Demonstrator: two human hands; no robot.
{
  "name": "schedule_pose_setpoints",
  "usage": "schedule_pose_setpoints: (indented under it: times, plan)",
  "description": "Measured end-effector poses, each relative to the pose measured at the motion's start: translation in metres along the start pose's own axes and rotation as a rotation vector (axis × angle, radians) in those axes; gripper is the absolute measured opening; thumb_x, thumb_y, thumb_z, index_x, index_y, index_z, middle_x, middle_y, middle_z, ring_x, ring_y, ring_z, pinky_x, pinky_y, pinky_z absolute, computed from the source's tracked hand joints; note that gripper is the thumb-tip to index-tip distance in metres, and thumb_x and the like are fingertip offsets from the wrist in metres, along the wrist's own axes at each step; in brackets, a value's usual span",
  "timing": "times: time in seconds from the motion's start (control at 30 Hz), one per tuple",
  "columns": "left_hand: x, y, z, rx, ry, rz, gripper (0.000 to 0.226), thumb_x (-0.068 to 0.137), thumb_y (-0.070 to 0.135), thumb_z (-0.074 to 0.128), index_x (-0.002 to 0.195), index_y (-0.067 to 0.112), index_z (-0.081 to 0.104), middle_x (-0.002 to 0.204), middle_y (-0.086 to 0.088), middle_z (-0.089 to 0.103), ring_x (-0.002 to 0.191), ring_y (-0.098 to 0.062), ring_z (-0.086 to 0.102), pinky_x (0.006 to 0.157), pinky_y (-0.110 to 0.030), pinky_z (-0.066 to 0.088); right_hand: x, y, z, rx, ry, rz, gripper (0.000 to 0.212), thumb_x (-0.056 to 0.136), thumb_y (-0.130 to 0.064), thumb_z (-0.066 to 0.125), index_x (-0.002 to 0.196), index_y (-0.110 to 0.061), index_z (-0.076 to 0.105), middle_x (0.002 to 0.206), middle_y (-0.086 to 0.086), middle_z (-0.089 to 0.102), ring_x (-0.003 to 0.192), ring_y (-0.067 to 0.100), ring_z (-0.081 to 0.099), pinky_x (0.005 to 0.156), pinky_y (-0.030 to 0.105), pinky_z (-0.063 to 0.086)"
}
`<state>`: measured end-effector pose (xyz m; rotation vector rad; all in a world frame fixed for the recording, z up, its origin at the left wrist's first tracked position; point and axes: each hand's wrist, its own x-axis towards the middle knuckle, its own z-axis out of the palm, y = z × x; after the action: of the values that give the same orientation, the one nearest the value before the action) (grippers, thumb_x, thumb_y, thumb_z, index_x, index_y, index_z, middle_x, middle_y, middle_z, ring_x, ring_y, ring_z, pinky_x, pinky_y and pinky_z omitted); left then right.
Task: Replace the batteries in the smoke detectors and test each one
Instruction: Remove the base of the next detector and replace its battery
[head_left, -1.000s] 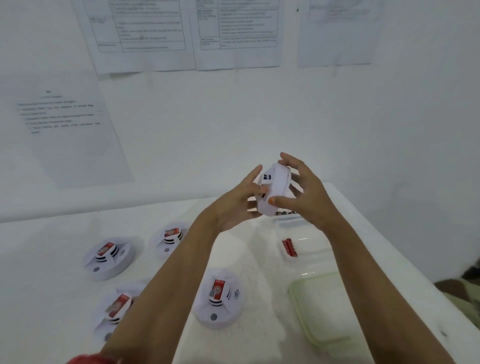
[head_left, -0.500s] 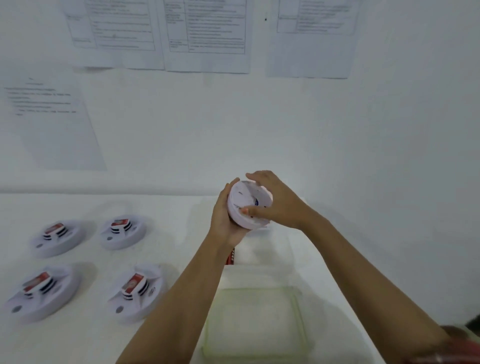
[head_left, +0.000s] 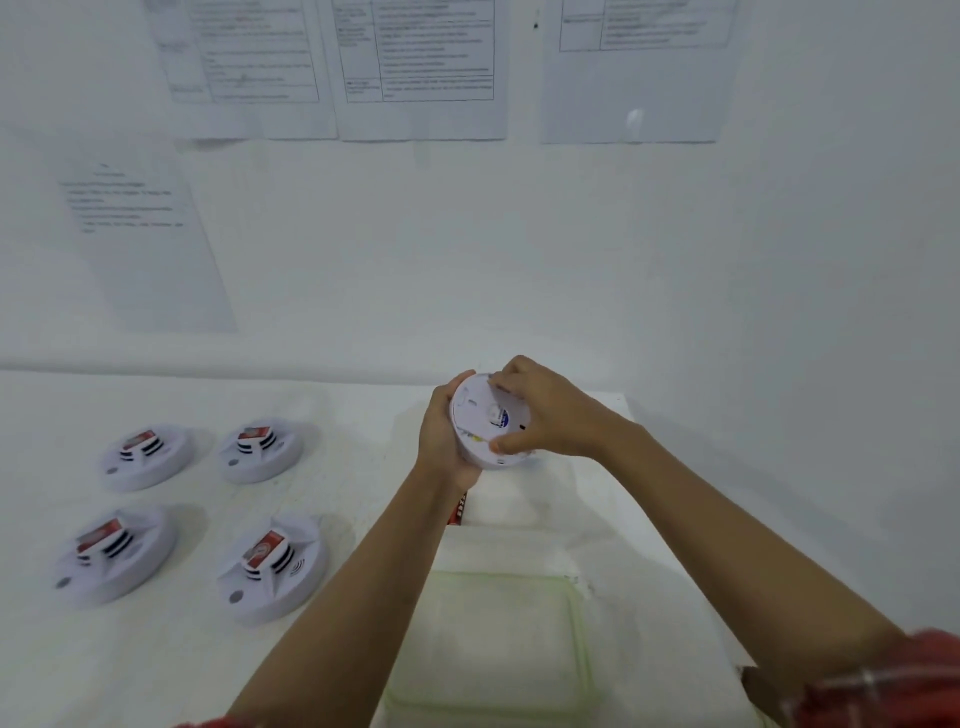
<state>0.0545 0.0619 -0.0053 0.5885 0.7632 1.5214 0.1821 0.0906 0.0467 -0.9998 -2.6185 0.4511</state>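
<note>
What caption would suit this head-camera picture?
Left hand and right hand grip a smoke detector over the table; four others lie alongside.

Four detectors (head_left: 208, 514) lie left of tray (head_left: 576, 623)

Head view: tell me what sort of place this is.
Probably a staged training station: printed paper sheets on the white wall, four round white smoke detectors across a white table.

1. A round white smoke detector (head_left: 488, 421) is held up in the air and tipped on its edge (its flat back is seen).
2. Four more are laid flat with red labels on top: back-left detector (head_left: 145, 454), back-right detector (head_left: 260, 451), front-left detector (head_left: 111, 555), front-right detector (head_left: 272, 567).
</note>
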Motion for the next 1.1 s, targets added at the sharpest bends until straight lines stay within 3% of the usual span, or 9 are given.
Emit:
schedule_pose_setpoints:
  times: [0.17,0.3,0.43,0.77,0.9,1.0,1.1]
  plan:
    - [0.002,0.001,0.002,-0.002,-0.007,-0.020,0.048,0.095,0.029,0.036,0.066,0.015,0.072,0.072,-0.005,0.068,0.069,-0.019,0.066,0.064,-0.027,0.053,0.003,0.002,-0.005,-0.047,-0.048,-0.031,0.052,0.069,-0.023,0.077,0.111,-0.001,0.055,0.100,0.001,0.042,0.090,0.020,0.045,0.065,0.016,0.034]
    - [0.001,0.000,0.004,0.024,-0.036,-0.029,0.053,0.096,0.027,0.036,0.059,0.016,0.073,0.067,-0.003,0.068,0.065,-0.017,0.066,0.062,-0.025,0.053,0.001,0.002,-0.006,-0.047,-0.052,-0.030,0.055,0.068,-0.023,0.078,0.115,-0.003,0.055,0.107,0.006,0.047,0.097,0.023,0.049,0.074,0.028,0.041]
    - [-0.004,0.005,0.011,-0.008,-0.048,-0.020,0.036,0.096,0.024,0.036,0.076,0.011,0.063,0.072,-0.006,0.066,0.074,-0.020,0.062,0.070,-0.030,0.048,-0.001,-0.001,-0.012,-0.075,-0.032,-0.020,0.058,0.066,-0.025,0.078,0.115,-0.005,0.054,0.111,0.007,0.048,0.099,0.021,0.049,0.080,0.031,0.043]
    - [-0.026,0.007,0.014,-0.086,-0.103,-0.023,0.019,0.083,0.028,0.043,0.085,0.012,0.054,0.088,-0.007,0.053,0.085,-0.021,0.051,0.078,-0.032,0.038,-0.015,-0.015,-0.011,-0.069,0.025,-0.085,0.063,0.063,-0.023,0.078,0.116,-0.009,0.048,0.111,0.002,0.049,0.097,0.015,0.045,0.078,0.022,0.040]
    - [-0.039,0.006,0.009,-0.091,-0.087,-0.036,0.028,0.094,0.029,0.034,0.091,0.012,0.056,0.093,-0.009,0.056,0.088,-0.023,0.054,0.082,-0.033,0.040,-0.023,-0.026,-0.007,-0.077,0.016,-0.086,0.063,0.062,-0.023,0.078,0.115,-0.010,0.046,0.111,0.002,0.048,0.100,0.017,0.045,0.078,0.024,0.041]
    - [-0.051,0.007,0.005,-0.087,-0.069,-0.006,0.031,0.097,0.029,0.032,0.098,0.011,0.057,0.099,-0.010,0.059,0.093,-0.024,0.056,0.083,-0.034,0.045,-0.029,-0.037,-0.003,-0.088,0.002,-0.091,0.071,0.063,-0.023,0.078,0.125,-0.014,0.043,0.116,-0.001,0.046,0.107,0.014,0.041,0.086,0.027,0.042]
    - [-0.065,0.011,-0.001,-0.089,-0.079,-0.024,0.038,0.098,0.035,0.029,0.100,0.009,0.058,0.101,-0.012,0.061,0.094,-0.025,0.057,0.085,-0.035,0.044,-0.037,-0.048,0.000,-0.098,0.001,-0.096,0.074,0.063,-0.026,0.077,0.128,-0.016,0.043,0.114,-0.001,0.045,0.102,0.011,0.039,0.086,0.025,0.041]
